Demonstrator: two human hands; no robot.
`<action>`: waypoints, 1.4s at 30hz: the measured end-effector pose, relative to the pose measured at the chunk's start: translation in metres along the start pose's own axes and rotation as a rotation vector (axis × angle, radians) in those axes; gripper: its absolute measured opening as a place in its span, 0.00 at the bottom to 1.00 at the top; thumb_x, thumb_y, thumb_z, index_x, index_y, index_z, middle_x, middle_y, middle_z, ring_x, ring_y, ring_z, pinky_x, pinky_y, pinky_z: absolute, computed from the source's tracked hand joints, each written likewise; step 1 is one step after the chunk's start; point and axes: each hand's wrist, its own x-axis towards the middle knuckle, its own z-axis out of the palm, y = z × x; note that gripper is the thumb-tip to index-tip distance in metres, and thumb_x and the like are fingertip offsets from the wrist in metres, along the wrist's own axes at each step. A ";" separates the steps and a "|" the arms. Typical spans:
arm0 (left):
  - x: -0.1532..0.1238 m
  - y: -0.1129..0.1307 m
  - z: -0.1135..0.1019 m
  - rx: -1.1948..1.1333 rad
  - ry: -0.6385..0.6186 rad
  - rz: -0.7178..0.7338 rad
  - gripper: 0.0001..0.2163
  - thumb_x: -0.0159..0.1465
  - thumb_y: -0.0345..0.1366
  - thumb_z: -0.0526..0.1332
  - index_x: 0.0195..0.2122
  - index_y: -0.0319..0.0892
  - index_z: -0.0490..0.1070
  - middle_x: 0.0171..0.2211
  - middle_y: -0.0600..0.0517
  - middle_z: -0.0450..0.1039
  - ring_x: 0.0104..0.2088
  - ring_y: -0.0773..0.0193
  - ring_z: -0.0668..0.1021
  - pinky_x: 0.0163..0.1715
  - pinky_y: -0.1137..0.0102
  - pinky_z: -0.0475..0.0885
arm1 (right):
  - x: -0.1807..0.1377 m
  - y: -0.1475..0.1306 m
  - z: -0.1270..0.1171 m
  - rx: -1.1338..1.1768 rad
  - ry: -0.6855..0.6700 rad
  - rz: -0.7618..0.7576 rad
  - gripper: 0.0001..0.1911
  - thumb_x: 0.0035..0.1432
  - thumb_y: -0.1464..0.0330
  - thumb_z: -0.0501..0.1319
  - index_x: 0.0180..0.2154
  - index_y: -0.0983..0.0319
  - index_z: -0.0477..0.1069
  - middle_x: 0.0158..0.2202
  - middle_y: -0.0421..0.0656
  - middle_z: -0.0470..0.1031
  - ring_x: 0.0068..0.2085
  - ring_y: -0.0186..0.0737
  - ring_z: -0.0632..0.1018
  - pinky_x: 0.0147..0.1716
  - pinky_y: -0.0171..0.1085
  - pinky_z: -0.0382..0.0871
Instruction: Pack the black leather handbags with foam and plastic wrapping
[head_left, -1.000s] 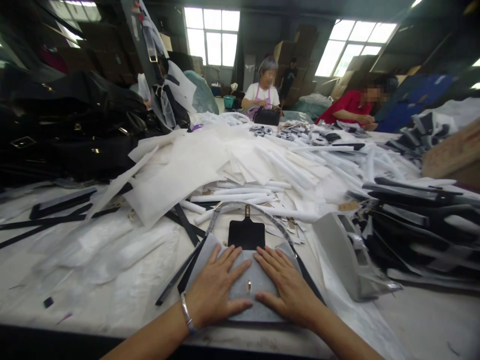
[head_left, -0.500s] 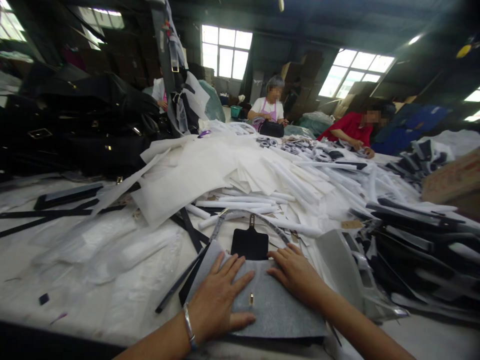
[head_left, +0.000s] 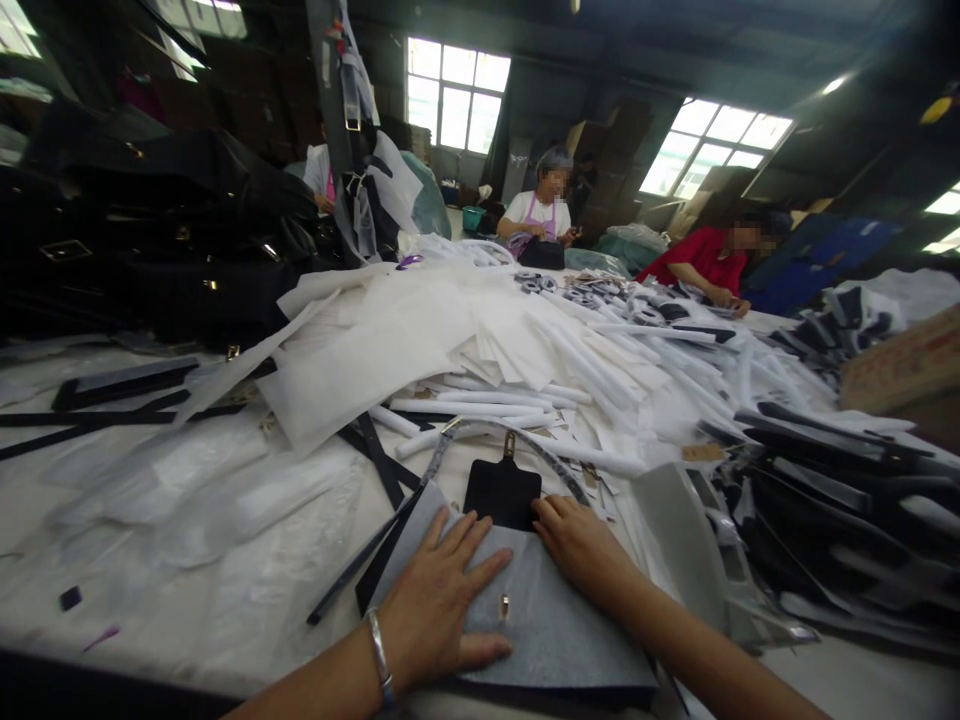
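Observation:
A handbag lies in front of me, its front covered by a pale grey sheet (head_left: pixel 555 640) with a small gold clasp (head_left: pixel 505 604) showing through. Behind the sheet's top edge stands a black flap tab (head_left: pixel 501 492) with a gold fitting at its tip. The bag's wrapped handle (head_left: pixel 437 450) arches up behind it. My left hand (head_left: pixel 439 590) presses flat on the sheet, fingers spread, with a bracelet at the wrist. My right hand (head_left: pixel 577 540) rests on the sheet's upper right, its slightly bent fingertips touching the edge beside the tab; its thumb is mostly hidden.
White sheets (head_left: pixel 375 340) and white tubes (head_left: pixel 495 410) heap up beyond the bag. Clear plastic bags (head_left: pixel 225 520) and black straps lie left. Black bags (head_left: pixel 172 240) are piled far left. Dark pieces (head_left: pixel 832 500) and a carton (head_left: pixel 907 360) stand right. Co-workers sit behind the table.
My right hand's fingers have drawn in and bent at the sheet's top edge, beside the tab. The tab leans slightly to the right. My left hand stays spread in nearly the same place.

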 end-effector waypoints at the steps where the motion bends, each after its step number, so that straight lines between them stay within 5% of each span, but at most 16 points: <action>1: 0.000 0.000 0.001 0.005 0.001 0.005 0.37 0.60 0.63 0.55 0.67 0.52 0.54 0.69 0.42 0.51 0.67 0.43 0.56 0.64 0.42 0.45 | 0.002 -0.001 -0.004 0.008 0.015 -0.001 0.10 0.66 0.70 0.54 0.44 0.62 0.72 0.43 0.49 0.77 0.46 0.48 0.76 0.47 0.42 0.66; 6: -0.001 -0.002 0.004 0.046 0.029 0.029 0.37 0.60 0.63 0.57 0.67 0.51 0.55 0.68 0.41 0.52 0.67 0.42 0.58 0.64 0.43 0.44 | 0.035 -0.004 -0.014 0.081 0.107 0.080 0.14 0.68 0.68 0.51 0.50 0.63 0.70 0.50 0.52 0.75 0.51 0.47 0.74 0.51 0.43 0.65; 12: -0.001 -0.002 0.007 0.022 0.059 0.034 0.38 0.60 0.66 0.52 0.66 0.52 0.56 0.67 0.40 0.54 0.66 0.42 0.58 0.64 0.42 0.43 | 0.070 -0.002 -0.014 0.220 0.085 0.142 0.17 0.55 0.67 0.66 0.48 0.59 0.73 0.39 0.44 0.81 0.41 0.46 0.80 0.41 0.40 0.72; 18: -0.001 -0.002 0.008 0.017 0.111 0.038 0.36 0.59 0.65 0.55 0.65 0.53 0.58 0.65 0.43 0.58 0.65 0.43 0.59 0.64 0.42 0.43 | 0.019 -0.018 -0.029 0.340 0.158 -0.059 0.09 0.58 0.73 0.62 0.41 0.58 0.74 0.42 0.42 0.78 0.43 0.40 0.77 0.44 0.38 0.70; 27: -0.005 -0.001 0.006 -0.014 0.175 0.126 0.33 0.60 0.59 0.60 0.62 0.47 0.62 0.63 0.46 0.64 0.63 0.46 0.62 0.65 0.43 0.43 | -0.041 -0.022 0.010 0.332 0.181 -0.250 0.27 0.63 0.78 0.56 0.58 0.47 0.68 0.50 0.42 0.76 0.48 0.41 0.74 0.47 0.40 0.69; 34: -0.007 0.001 0.004 -0.021 0.268 0.177 0.28 0.59 0.57 0.63 0.55 0.45 0.70 0.57 0.44 0.71 0.60 0.45 0.68 0.64 0.41 0.46 | -0.051 -0.019 0.004 0.215 0.042 -0.275 0.34 0.60 0.81 0.54 0.63 0.47 0.61 0.59 0.43 0.70 0.56 0.44 0.74 0.54 0.41 0.68; 38: -0.015 0.008 0.006 0.064 0.455 0.198 0.24 0.61 0.54 0.63 0.49 0.39 0.73 0.47 0.41 0.77 0.52 0.45 0.75 0.60 0.43 0.58 | -0.061 -0.023 0.001 0.238 -0.062 -0.258 0.32 0.63 0.75 0.54 0.65 0.48 0.57 0.65 0.46 0.62 0.59 0.48 0.72 0.56 0.45 0.68; 42: -0.021 0.011 0.009 0.084 0.533 0.332 0.12 0.65 0.42 0.62 0.44 0.40 0.72 0.38 0.47 0.79 0.38 0.58 0.79 0.46 0.60 0.74 | -0.065 -0.031 0.001 0.278 -0.015 -0.173 0.20 0.68 0.61 0.53 0.60 0.50 0.66 0.63 0.47 0.66 0.59 0.48 0.72 0.57 0.45 0.66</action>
